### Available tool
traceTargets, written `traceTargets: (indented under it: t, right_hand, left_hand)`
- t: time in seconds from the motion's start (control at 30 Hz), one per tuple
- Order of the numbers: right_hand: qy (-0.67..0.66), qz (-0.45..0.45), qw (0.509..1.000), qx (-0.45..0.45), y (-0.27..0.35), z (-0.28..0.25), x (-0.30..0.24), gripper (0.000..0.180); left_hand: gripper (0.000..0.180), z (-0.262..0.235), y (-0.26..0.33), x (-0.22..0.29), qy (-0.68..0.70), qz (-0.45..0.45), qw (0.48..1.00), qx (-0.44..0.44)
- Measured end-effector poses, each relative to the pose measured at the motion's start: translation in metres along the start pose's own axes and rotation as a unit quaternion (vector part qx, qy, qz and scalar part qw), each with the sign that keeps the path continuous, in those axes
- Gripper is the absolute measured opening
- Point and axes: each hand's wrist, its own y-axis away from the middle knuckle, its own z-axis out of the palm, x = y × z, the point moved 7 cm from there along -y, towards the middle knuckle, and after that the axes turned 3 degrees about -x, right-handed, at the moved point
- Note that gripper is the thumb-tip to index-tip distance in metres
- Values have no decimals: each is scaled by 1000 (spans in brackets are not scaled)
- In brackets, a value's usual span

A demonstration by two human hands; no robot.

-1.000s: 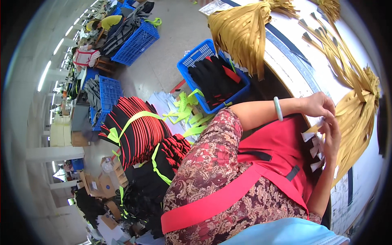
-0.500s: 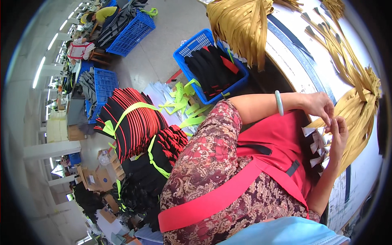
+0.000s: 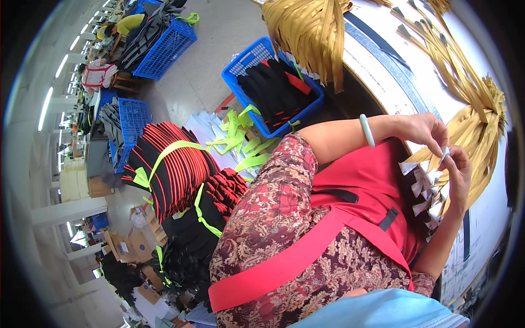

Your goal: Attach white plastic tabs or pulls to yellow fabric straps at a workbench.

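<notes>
Above a hanging bundle of gold fabric strips [image 3: 474,150], my two hands meet fingertip to fingertip. My left hand [image 3: 424,132], on the arm with a pale green bangle [image 3: 367,131], comes across from the left with thumb and fingers pinched. My right hand [image 3: 458,174] rises from below, its fingers also closed. Between the fingertips shows a small white tab [image 3: 444,153]; whether it is joined to a strip is hidden. Just below and left of the hands, the strips' folded white ends [image 3: 425,188] fan out beside the red apron [image 3: 358,177].
The white table [image 3: 383,74] carries a second gold bundle [image 3: 306,38] at its edge. On the floor stand a blue crate [image 3: 249,57] of black pieces, black-and-red stacks [image 3: 172,169] tied with neon-yellow bands, and cartons [image 3: 128,246]. Two people work farther off.
The view has shifted slightly, so the surroundings sit farther left. The white tab now shows between my fingertips, and my right hand has turned a little, its fingers bent more toward the left hand.
</notes>
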Motion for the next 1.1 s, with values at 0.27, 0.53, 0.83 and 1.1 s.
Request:
traceTargets:
  t: [0.27, 0.53, 0.83, 1.1]
  right_hand:
    - [172, -96, 948, 250, -1, 20, -14, 7]
    - [216, -127, 937, 244, 13, 15, -14, 4]
    - [12, -40, 977, 207, 1, 19, -7, 21]
    - [49, 42, 982, 180, 40, 22, 9, 25]
  left_hand:
    - [9, 6, 20, 51, -378, 215, 867, 245]
    - [27, 1, 9, 33, -233, 134, 953, 141]
    - [4, -11, 25, 41, -383, 82, 910, 137]
    - [7, 30, 37, 34, -486, 84, 869, 52]
